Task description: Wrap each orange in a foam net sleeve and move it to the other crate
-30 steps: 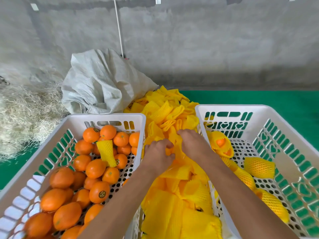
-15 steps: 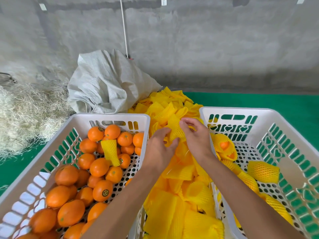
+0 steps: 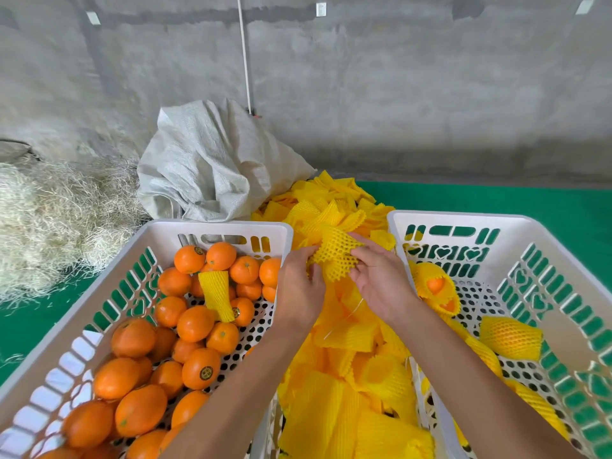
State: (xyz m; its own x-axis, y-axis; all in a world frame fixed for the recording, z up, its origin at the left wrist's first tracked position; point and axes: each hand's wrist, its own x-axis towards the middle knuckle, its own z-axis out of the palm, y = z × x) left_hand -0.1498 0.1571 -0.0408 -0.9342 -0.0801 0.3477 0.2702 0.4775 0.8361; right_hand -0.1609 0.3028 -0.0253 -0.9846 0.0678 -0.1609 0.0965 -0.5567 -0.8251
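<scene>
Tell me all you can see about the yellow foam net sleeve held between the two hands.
The yellow foam net sleeve is soft foam mesh with diamond-shaped holes and scalloped edges. It is stretched sideways, empty of fruit, above the pile of flat yellow sleeves between the crates. The left hand and right hand pinch its opposite sides.

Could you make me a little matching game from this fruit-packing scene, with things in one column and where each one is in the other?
Things:
1. bare oranges
2. wrapped orange
3. stretched foam sleeve
4. grey sack

Places:
A. behind the left crate, against the wall
B. held between the left hand and the right hand
C. in the right crate
D. in the left crate

Pairs: 1-D, 2-C, 3-B, 4-A
</scene>
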